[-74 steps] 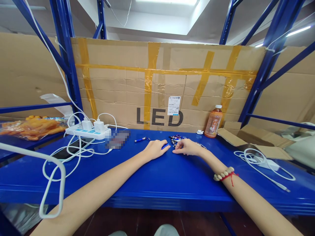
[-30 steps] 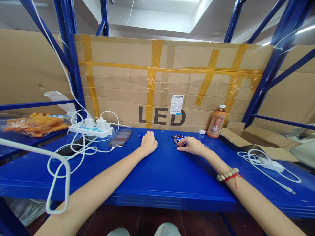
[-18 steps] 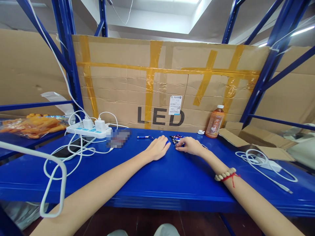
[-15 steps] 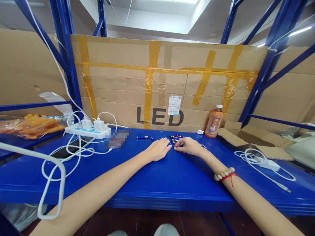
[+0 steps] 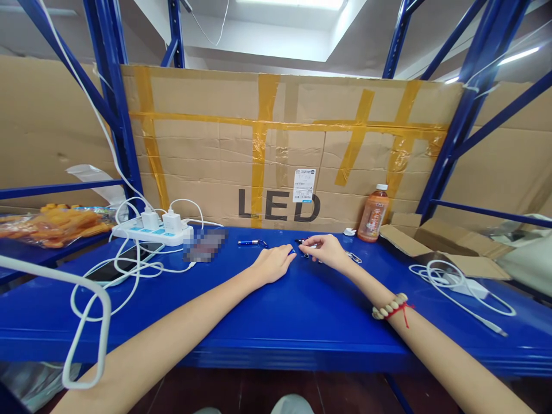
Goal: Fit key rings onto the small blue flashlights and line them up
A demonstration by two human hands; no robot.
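Note:
My left hand (image 5: 273, 264) rests low over the blue tabletop, its fingers pressed together. A small blue piece (image 5: 292, 251) shows at its fingertips; the rest of it is hidden by the hand. Close by on the right, my right hand (image 5: 326, 252) has thumb and forefinger pinched at a dark, cord-like bit (image 5: 298, 242). A silver metal ring or clip (image 5: 354, 257) sticks out behind the right hand, and other small items under that hand are mostly covered. Left of both hands lies a slim, shiny blue tube with a dark loop (image 5: 252, 243), like a mini flashlight.
A white power strip (image 5: 150, 231) with chargers, a phone (image 5: 125, 263) and looping white cables occupy the left. On the right stand an orange drink bottle (image 5: 373, 213), an open carton (image 5: 444, 241) and a coiled cable (image 5: 452, 282). A cardboard sheet (image 5: 207, 167) backs the table.
My right hand has opened its grip slightly and shifted a little over the small items, showing more of the silver ring. My left hand stays nearly in place. The whole view has shifted slightly.

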